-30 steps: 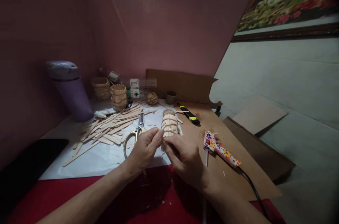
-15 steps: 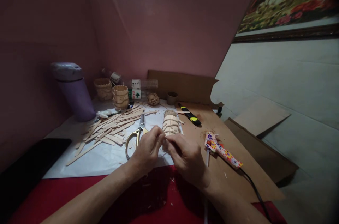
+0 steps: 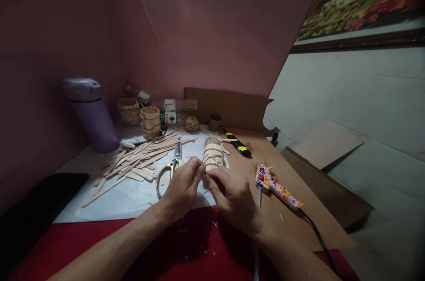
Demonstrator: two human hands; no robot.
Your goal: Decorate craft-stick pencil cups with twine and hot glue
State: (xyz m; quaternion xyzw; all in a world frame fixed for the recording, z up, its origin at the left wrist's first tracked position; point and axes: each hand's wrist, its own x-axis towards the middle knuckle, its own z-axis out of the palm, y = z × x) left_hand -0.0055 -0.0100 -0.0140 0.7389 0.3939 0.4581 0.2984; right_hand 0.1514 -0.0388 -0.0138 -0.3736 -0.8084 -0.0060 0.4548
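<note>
My left hand [image 3: 184, 187] and my right hand [image 3: 235, 194] meet at the fingertips, both closed in a pinch. Whatever lies between the fingers is too small or hidden to make out. Just beyond them a small cylinder of pale wooden pieces wound with twine [image 3: 213, 155] lies on the white paper [image 3: 129, 203]; the hands cover its near end. Gold-handled scissors [image 3: 178, 152] rest beside my left hand. To the right of my right hand, a flower-patterned glue gun [image 3: 283, 193] lies on the cardboard.
Many craft sticks [image 3: 139, 159] are piled at left, near a purple bottle [image 3: 94, 119] and two wooden cups [image 3: 151, 122]. Farther back sit a twine ball [image 3: 191, 124] and a small brown pot [image 3: 214, 122]. A utility knife [image 3: 239, 144] lies on the cardboard sheet [image 3: 318, 223].
The pinched hands stay together in nearly the same place. The whole view has shifted very slightly; nothing on the table has visibly moved.
</note>
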